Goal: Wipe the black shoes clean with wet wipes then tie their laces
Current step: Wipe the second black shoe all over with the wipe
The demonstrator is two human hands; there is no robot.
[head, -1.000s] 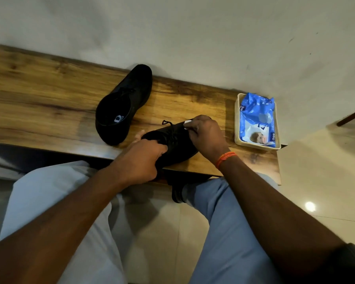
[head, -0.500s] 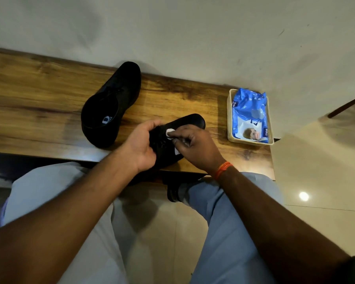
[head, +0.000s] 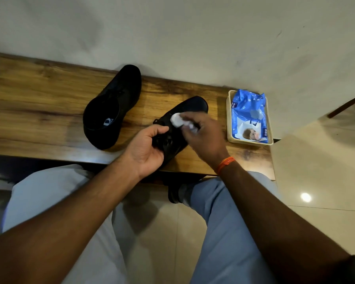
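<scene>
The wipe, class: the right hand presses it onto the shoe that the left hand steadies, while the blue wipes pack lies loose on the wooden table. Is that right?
Not quite. The head view shows the blue wipes pack lying in a cream tray, not loose on the wooden table. The rest stands.

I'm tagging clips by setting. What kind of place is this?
Probably an indoor room at home: a wooden bench against a plain wall, glossy tiled floor, and a wipes pack in a tray.

head camera looks steeply down, close over wooden bench [head: 39,111].
</scene>
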